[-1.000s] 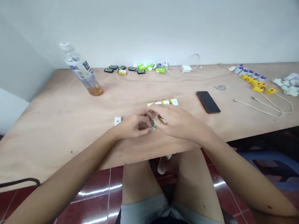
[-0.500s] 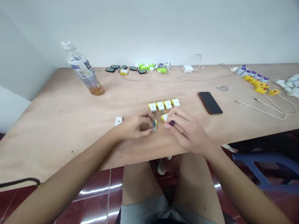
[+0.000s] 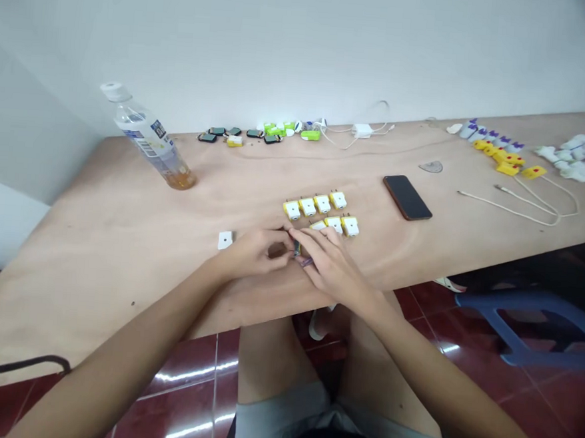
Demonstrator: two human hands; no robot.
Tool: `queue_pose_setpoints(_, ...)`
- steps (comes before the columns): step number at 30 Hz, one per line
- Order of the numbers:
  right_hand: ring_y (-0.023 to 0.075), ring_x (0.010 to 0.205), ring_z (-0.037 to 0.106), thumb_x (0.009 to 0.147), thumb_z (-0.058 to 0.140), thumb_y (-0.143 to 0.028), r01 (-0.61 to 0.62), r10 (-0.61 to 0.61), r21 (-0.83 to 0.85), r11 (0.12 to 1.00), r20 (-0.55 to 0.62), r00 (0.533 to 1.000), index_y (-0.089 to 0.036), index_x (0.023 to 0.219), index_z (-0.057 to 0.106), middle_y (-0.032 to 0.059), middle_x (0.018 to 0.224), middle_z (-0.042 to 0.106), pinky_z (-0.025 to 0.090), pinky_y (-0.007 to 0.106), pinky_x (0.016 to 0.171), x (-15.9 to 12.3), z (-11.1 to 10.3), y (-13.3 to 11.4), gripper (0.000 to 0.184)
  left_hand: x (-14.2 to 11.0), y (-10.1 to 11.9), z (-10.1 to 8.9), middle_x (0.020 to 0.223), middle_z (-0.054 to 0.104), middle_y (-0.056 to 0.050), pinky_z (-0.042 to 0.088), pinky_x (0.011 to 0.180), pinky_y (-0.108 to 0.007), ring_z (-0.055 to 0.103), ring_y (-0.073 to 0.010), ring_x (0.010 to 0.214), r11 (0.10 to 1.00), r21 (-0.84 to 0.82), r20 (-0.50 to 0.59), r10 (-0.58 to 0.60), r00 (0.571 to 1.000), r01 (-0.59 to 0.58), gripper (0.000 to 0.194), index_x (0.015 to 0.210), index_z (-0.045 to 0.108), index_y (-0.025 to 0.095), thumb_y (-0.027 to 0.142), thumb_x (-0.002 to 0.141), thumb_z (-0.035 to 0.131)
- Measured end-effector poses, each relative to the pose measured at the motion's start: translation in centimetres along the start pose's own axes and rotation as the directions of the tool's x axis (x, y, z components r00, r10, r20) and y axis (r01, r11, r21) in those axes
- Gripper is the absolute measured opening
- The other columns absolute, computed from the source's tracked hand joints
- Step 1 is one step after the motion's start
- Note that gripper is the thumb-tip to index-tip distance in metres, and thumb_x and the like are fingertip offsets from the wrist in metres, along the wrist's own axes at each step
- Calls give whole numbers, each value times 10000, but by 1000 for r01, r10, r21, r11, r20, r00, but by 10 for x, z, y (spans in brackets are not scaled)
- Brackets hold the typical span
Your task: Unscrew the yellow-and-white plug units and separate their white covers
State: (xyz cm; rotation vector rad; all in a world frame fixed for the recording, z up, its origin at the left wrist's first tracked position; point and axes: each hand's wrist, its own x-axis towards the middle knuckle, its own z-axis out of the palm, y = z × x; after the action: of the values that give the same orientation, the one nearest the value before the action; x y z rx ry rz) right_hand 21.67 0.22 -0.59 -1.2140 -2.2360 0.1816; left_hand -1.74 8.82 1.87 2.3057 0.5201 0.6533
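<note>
Wooden table (image 3: pixel 182 218) spans the view. Blue stool (image 3: pixel 490 321) below, right side. Bottle (image 3: pixel 150 142) stands at the table's left, some amber liquid in the bottom. Right hand (image 3: pixel 334 265): fingers bent over the work, pinching a purple object, mostly covered. Left hand (image 3: pixel 260 250): thumb and fingertips pinched on the small yellow-edged part. Dark phone (image 3: pixel 407 197) lies flat, well right of both hands. White-and-yellow plugs (image 3: pixel 307 207) in two rows just beyond the fingers, four back, three front. White cover (image 3: pixel 225 240) just left of left hand. Small yellow-edged part (image 3: pixel 297 248) sits between both hands' fingertips, partly hidden. Purple object (image 3: pixel 307 262) right beside it.
</note>
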Motion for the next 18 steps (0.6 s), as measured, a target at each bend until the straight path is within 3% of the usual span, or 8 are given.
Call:
queue_pose_setpoints(9,374,1295,601,1091,616,-145,-45,45,54,998,-11,999,-196,1608,567,164,1496,725,536,569,1154,0,-3,-3,522,2,-2,-7,1151,791,-102,600,1017,-386,755,-244,1116,999,-29,-14,43,999,-43,95,992,760,195,184,1043,681)
queue_pose_setpoints(15,362,1247,594,1099,627,-164,-55,55,67,996,-2,998,-218,1588,579,130,1485,739,526,556,1127,0,-2,2,495,-8,-5,-39,952,795,-54,582,818,-312,730,-194,879,995,90,-147,-19,989,33,74,970,780,190,258,996,767)
queue_pose_setpoints(18,366,1277,591,1099,626,-172,-29,29,29,999,-9,1000,-217,1559,605,146,1513,707,507,566,1150,-3,-1,1,463,-20,-10,-56,958,797,-55,585,788,-313,731,-196,853,983,171,-118,-47,992,67,65,969,794,192,257,970,782)
